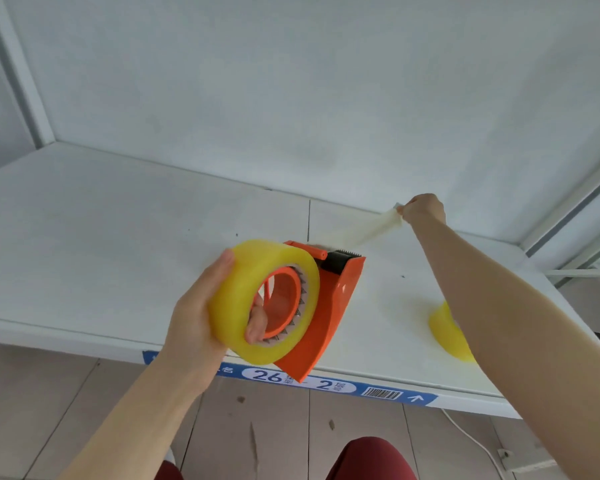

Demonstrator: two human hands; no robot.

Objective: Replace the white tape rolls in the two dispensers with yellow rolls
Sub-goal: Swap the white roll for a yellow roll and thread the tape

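Note:
My left hand (201,317) grips an orange tape dispenser (329,313) with a yellow tape roll (236,289) mounted on its hub, one finger hooked into the core. It is held above the front edge of the white shelf (118,244). A pale strip of tape (364,233) runs from the dispenser's toothed blade up and to the right. My right hand (423,207) pinches the end of that strip, fingers closed. A second yellow roll (447,332) lies on the shelf at the right, partly hidden behind my right forearm.
The shelf's front edge bears a blue label (291,377) with numbers and a barcode. White walls close the back and sides of the shelf. Below are a tiled floor, a white cable (471,441) and my dark red trousers (368,459).

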